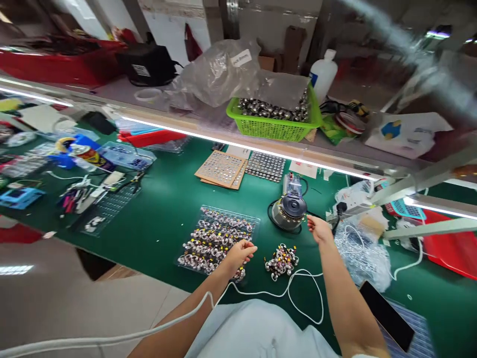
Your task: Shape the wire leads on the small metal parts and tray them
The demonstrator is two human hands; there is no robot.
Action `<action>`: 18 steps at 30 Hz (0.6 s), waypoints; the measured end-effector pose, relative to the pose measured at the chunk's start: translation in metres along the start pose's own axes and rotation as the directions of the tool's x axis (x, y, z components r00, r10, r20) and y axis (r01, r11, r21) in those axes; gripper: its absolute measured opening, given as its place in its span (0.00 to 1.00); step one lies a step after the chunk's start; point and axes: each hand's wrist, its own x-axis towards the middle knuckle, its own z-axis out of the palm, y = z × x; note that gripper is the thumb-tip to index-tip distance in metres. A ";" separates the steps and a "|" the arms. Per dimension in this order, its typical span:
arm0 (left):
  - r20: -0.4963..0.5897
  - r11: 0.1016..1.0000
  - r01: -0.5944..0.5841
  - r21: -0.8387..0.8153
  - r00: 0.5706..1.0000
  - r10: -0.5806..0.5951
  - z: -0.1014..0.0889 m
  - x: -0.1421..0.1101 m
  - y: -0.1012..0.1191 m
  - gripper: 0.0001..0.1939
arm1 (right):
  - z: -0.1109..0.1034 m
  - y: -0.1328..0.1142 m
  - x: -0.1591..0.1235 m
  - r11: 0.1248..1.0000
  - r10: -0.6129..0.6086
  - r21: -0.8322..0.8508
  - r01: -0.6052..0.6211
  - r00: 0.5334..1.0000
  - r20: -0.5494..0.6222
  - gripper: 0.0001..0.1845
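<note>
My left hand [241,256] hovers over the right edge of a clear plastic tray [257,221]. Its thumb and fingers are pinched together; whatever they may hold is too small to make out. Rows of small silvery parts with yellow bits [216,233] fill the tray. My right hand [319,230] is closed in a pinch at the right side of a round black-topped device [293,206] with small pieces around its rim. What sits in those fingertips is unclear. Between my hands lies a loose pile of similar small parts [282,261] on the green table.
A white cable [268,293] loops in front of me. A phone [387,315] and a plastic bag [365,253] lie at right. Behind are boards of round pieces [221,168] and a shelf with a green basket [276,129]. Tools [84,196] lie at left.
</note>
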 end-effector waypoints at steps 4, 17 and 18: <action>-0.144 0.985 -0.071 0.156 0.985 0.094 -0.036 0.010 0.002 0.14 | -0.002 -0.010 -0.026 0.979 -0.156 0.156 0.134 0.978 0.136 0.17; -0.042 0.645 -0.056 0.762 0.990 0.136 -0.050 0.062 -0.003 0.12 | 0.002 0.030 -0.155 0.986 -0.111 -0.072 0.148 0.920 0.375 0.22; -0.033 0.620 -0.049 0.783 0.992 0.121 -0.047 0.062 -0.005 0.12 | 0.000 0.033 -0.161 0.983 -0.107 -0.097 0.155 0.919 0.380 0.22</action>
